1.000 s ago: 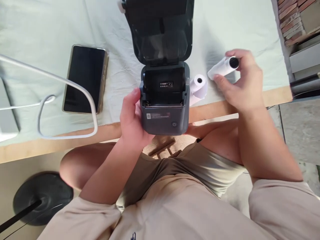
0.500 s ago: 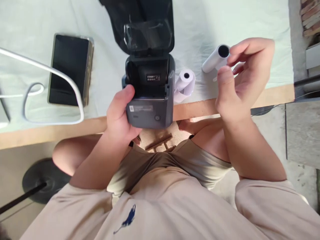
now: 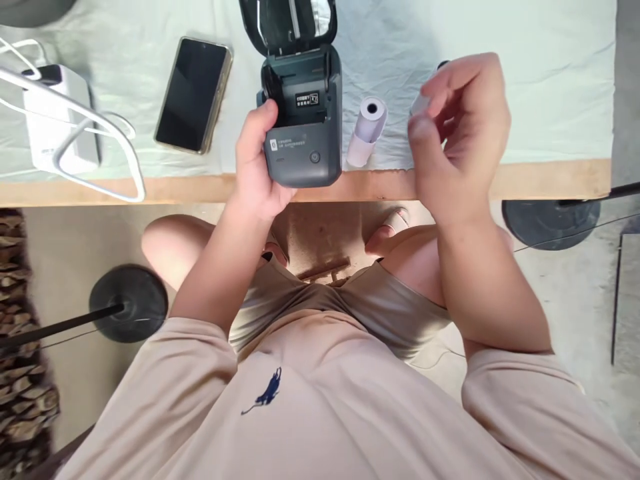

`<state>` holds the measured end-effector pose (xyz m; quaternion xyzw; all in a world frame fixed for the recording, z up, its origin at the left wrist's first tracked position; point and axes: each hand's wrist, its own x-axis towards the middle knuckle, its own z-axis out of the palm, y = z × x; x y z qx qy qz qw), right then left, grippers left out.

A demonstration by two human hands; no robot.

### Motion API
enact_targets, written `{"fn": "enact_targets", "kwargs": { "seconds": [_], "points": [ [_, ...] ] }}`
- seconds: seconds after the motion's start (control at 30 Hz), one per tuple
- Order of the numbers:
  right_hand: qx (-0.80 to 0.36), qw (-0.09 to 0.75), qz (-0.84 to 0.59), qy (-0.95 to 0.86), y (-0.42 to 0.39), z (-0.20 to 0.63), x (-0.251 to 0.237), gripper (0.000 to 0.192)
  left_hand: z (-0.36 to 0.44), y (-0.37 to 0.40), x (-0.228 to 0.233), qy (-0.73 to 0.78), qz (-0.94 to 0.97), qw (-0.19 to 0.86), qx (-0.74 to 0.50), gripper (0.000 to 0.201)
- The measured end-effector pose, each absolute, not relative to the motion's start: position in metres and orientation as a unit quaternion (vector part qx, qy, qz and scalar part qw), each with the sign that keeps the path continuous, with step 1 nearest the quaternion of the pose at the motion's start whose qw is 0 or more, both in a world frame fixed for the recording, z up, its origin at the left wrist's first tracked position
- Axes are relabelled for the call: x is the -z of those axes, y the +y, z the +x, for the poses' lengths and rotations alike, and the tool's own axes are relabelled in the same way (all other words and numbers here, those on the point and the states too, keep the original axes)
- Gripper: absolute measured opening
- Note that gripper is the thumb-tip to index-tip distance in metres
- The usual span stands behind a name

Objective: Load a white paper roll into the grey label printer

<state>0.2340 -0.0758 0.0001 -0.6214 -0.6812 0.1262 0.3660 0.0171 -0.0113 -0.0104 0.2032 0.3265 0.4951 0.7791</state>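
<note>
A dark grey label printer [image 3: 303, 157] is in my left hand [image 3: 257, 160], with its lid [image 3: 300, 27] raised and its paper bay exposed. My left thumb rests on the bay's left edge, and the fingers go under the body. My right hand [image 3: 463, 127] is over a white paper roll [image 3: 419, 104], which it mostly hides. Its fingers are half curled, with a gap between thumb and index finger; whether they touch the roll is unclear. Between printer and right hand, another white paper roll [image 3: 367, 130] with a loose outer layer lies on the table.
A smartphone [image 3: 193, 93] lies left of the printer. Farther left are a white box-shaped device [image 3: 60, 127] and a looping white cable [image 3: 123, 147]. The cloth-covered table ends in a wooden front edge [image 3: 375, 185]. Round black bases [image 3: 130, 303] stand on the floor.
The camera view has shifted, so the table items sit higher in the picture. My right hand has moved left across the roll and now covers most of it. The printer stays in my left hand.
</note>
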Motion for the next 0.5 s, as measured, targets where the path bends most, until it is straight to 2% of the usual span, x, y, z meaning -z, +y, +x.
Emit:
{"fn": "enact_targets", "kwargs": {
  "seconds": [0.1, 0.2, 0.37, 0.5],
  "points": [
    [-0.083, 0.422, -0.608, -0.667, -0.071, 0.227, 0.002, 0.023, 0.020, -0.011, 0.011, 0.327, 0.186, 0.785, -0.492, 0.051],
    [-0.082, 0.416, -0.605, -0.673, -0.063, 0.222, 0.004, 0.021, 0.022, -0.011, 0.009, 0.315, 0.193, 0.792, -0.486, 0.053],
    [-0.080, 0.476, -0.536, -0.693, -0.062, 0.219, 0.000, 0.022, 0.020, -0.015, 0.009, 0.320, 0.212, 0.782, -0.490, 0.051],
    [-0.067, 0.480, -0.540, -0.688, -0.063, 0.223, 0.001, 0.019, 0.013, -0.017, 0.011, 0.342, 0.253, 0.772, -0.471, 0.049]
  ]
}}
